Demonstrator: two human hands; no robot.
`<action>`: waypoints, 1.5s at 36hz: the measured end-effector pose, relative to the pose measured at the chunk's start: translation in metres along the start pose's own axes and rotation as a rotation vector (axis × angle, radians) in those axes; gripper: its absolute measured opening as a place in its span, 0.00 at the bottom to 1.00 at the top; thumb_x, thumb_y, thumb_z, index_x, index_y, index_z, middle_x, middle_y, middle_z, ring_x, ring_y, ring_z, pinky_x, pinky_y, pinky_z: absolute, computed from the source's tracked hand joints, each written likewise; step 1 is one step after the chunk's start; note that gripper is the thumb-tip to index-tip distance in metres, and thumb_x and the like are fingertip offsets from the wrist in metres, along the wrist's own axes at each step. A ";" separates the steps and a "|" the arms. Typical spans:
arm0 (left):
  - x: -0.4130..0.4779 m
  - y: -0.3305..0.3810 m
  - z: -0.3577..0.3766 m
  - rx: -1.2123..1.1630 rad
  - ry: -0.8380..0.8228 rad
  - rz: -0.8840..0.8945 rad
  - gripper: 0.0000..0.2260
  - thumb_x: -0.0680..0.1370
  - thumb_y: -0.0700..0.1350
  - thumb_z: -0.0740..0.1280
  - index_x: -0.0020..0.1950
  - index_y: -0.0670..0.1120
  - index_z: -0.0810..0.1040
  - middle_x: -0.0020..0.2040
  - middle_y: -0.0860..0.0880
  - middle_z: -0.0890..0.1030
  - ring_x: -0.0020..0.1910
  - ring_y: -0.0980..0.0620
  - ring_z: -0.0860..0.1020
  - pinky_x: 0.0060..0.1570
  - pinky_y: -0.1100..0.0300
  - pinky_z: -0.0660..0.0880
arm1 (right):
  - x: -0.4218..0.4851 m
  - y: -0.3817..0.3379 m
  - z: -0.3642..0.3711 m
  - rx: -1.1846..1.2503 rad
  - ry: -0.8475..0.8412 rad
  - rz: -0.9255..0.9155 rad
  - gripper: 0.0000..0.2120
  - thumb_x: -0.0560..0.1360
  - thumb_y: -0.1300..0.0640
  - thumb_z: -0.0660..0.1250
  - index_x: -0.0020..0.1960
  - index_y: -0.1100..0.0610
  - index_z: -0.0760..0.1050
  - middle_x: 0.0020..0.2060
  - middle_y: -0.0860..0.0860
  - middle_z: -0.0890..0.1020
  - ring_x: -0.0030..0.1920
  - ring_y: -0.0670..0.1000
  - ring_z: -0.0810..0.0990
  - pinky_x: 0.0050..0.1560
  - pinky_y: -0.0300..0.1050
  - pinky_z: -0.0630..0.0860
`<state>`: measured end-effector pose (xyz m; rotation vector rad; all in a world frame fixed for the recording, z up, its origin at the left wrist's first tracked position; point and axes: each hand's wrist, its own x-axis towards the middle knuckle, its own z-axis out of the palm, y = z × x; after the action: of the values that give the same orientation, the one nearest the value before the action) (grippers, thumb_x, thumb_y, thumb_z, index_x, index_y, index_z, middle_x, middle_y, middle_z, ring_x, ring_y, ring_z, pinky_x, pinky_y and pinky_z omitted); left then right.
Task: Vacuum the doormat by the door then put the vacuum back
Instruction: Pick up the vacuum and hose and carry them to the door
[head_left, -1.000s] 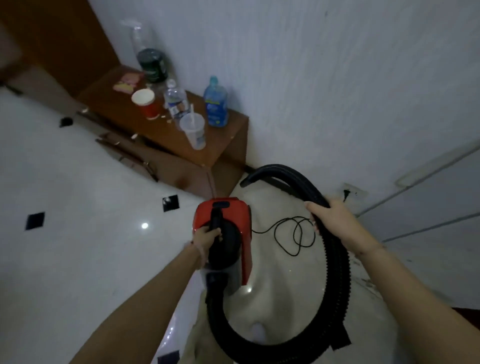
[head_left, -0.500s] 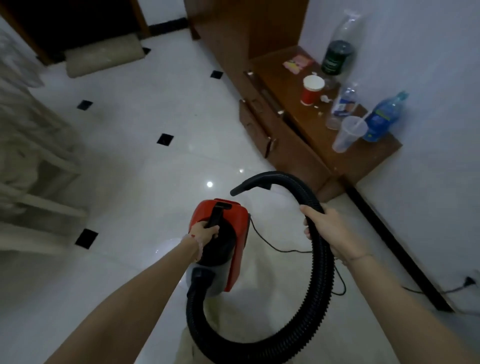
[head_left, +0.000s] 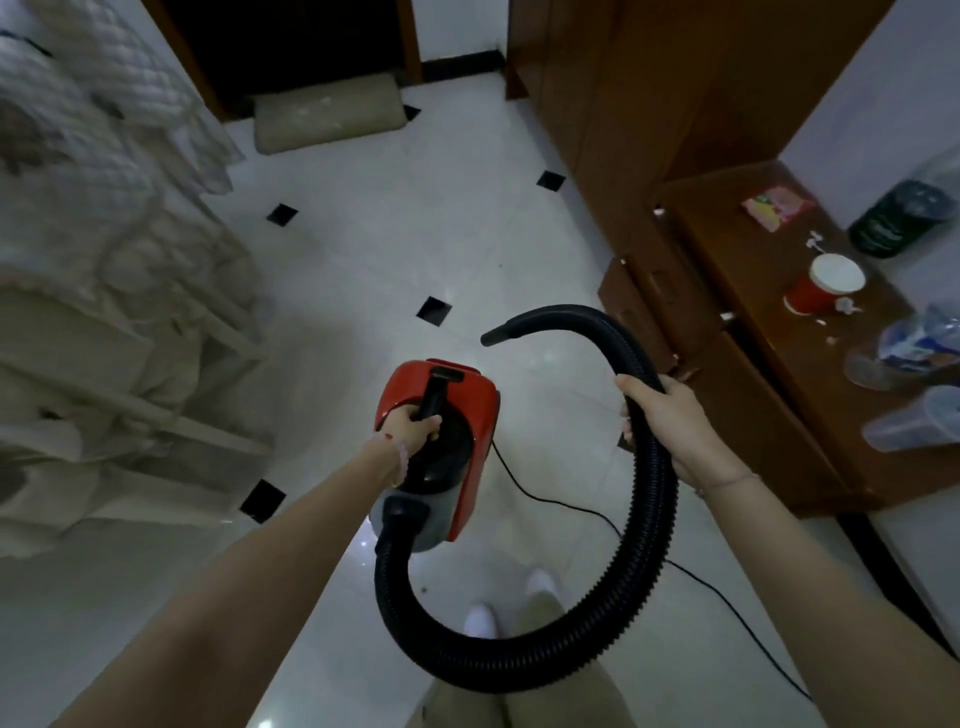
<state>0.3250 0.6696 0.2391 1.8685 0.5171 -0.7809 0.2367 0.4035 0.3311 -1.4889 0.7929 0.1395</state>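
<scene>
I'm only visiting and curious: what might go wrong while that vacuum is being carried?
The power cord trails on the floor beside the person's shoes, so it could trip them or snag. The hose, gripped by the right hand, loops wide near the cabinet; a swing might knock the red cup.

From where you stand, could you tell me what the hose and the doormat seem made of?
The hose looks like flexible black plastic, matte, given its ribbed corrugations. The doormat seems beige fabric, dull, with soft rounded edges.
</scene>
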 end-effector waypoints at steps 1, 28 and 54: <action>0.012 0.011 -0.007 -0.002 0.010 0.009 0.06 0.77 0.41 0.65 0.52 0.41 0.77 0.36 0.46 0.77 0.38 0.48 0.76 0.54 0.51 0.74 | 0.011 -0.011 0.008 0.000 -0.003 -0.005 0.07 0.77 0.56 0.66 0.48 0.59 0.71 0.32 0.54 0.74 0.26 0.47 0.73 0.24 0.38 0.74; 0.355 0.344 -0.167 -0.025 0.065 0.040 0.05 0.77 0.39 0.65 0.43 0.40 0.77 0.32 0.46 0.76 0.30 0.50 0.73 0.33 0.60 0.71 | 0.397 -0.306 0.211 0.011 -0.078 -0.017 0.09 0.77 0.55 0.67 0.50 0.61 0.71 0.33 0.54 0.74 0.26 0.49 0.73 0.24 0.38 0.73; 0.761 0.664 -0.284 0.391 -0.123 0.078 0.14 0.75 0.37 0.65 0.29 0.44 0.74 0.21 0.50 0.75 0.19 0.56 0.71 0.21 0.67 0.68 | 0.764 -0.517 0.413 0.109 0.098 0.052 0.10 0.77 0.54 0.65 0.52 0.60 0.72 0.34 0.54 0.75 0.28 0.51 0.74 0.31 0.45 0.74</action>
<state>1.3733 0.6657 0.2006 2.1655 0.2210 -0.9900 1.2462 0.4266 0.2955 -1.3813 0.9046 0.0618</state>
